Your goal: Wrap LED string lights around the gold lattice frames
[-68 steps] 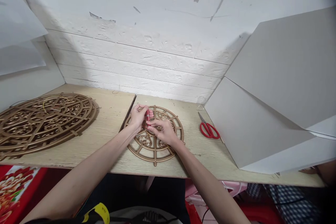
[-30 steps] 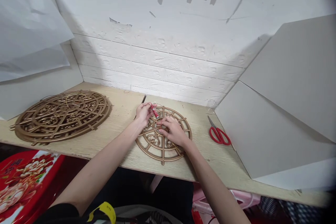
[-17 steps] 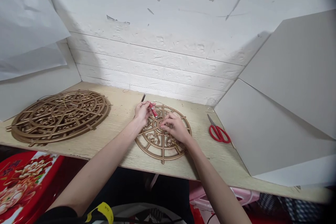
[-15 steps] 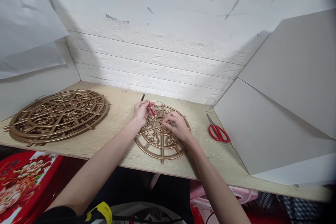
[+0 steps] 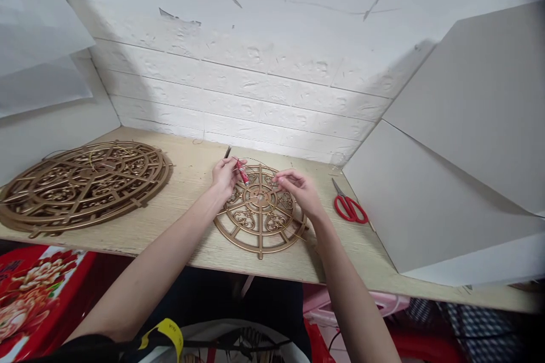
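Note:
A round gold openwork disc (image 5: 260, 232) lies on the table in front of me, with scrollwork between its rings and spokes. Over its far left edge, my left hand (image 5: 224, 176) is closed around a small red tube with a silvery end, which looks like a lighter (image 5: 242, 172). A thin cord (image 5: 258, 160) arcs from near the left fingers toward the right ones. My right hand (image 5: 298, 188) is above the disc's right side, thumb and forefinger pinched at the cord. More gold cord (image 5: 293, 231) trails across the disc at lower right.
Several similar gold discs (image 5: 85, 181) are stacked at the left. Red-handled scissors (image 5: 349, 207) lie on the right. A white brick-patterned wall (image 5: 264, 96) closes off the back, with pale panels (image 5: 451, 181) at the sides. Below the table's left front stands a red flowered surface (image 5: 38, 295).
My right hand has lifted from the disc's middle and moved up and right. The disc's centre and the cord across it now show. My left hand keeps the lighter.

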{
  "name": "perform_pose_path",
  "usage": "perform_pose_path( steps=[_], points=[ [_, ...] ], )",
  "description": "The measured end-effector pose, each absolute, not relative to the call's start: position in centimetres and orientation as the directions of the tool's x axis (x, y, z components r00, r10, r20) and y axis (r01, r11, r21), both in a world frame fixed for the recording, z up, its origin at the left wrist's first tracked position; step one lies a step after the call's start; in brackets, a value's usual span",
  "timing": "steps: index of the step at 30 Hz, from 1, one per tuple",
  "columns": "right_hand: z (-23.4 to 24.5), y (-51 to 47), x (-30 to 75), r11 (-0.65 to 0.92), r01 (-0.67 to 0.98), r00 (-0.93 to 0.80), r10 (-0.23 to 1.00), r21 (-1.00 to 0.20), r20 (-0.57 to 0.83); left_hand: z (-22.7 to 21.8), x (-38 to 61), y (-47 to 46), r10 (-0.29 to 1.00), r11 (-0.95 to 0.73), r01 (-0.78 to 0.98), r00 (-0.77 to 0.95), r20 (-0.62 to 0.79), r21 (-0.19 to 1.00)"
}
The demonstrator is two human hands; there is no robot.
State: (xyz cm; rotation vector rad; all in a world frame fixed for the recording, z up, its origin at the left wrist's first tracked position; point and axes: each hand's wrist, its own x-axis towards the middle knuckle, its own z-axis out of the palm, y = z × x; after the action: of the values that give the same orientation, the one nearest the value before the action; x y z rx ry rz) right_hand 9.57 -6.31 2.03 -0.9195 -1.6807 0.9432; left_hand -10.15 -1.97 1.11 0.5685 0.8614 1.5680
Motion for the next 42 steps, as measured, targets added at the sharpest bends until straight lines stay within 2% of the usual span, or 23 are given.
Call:
perform_pose_path(
  steps=[2,5,8,12,21,33,42],
  points=[
    [2.0,-6.0,10.4,0.483,0.32,-0.21,0.875,-0.815,0.436,1.1,-10.2,-2.0,0.979,-0.024,-0.616,-0.175,-0.107,0.787],
    [1.5,-5.6,10.9,0.543,0.576,-0.314,0.837,-0.611,0.448,1.3,-10.2,-2.1,0.979,-0.027,-0.616,-0.175,-0.103,0.788],
    [1.0,-5.5,10.6,0.621,0.587,-0.486,0.784,-0.519,0.386,1.5,-10.2,-2.4,0.978,-0.02,-0.617,-0.176,-0.113,0.787],
    [0.9,-5.9,10.0,0.689,0.566,-0.589,0.722,-0.453,0.363,1.7,-10.1,-2.5,0.98,-0.014,-0.618,-0.166,-0.113,0.786],
    [1.5,-6.6,9.7,0.691,0.502,-0.669,0.691,-0.52,0.273,1.5,-10.0,-2.4,0.977,-0.019,-0.627,-0.177,-0.119,0.778],
    [1.2,-6.5,9.7,0.679,0.485,-0.677,0.691,-0.552,0.255,1.8,-10.0,-2.6,0.976,-0.012,-0.609,-0.179,-0.123,0.793],
    [0.9,-6.3,9.9,0.576,0.521,-0.621,0.762,-0.629,0.184,1.6,-10.1,-2.5,0.979,-0.026,-0.611,-0.174,-0.102,0.791]
  ],
)
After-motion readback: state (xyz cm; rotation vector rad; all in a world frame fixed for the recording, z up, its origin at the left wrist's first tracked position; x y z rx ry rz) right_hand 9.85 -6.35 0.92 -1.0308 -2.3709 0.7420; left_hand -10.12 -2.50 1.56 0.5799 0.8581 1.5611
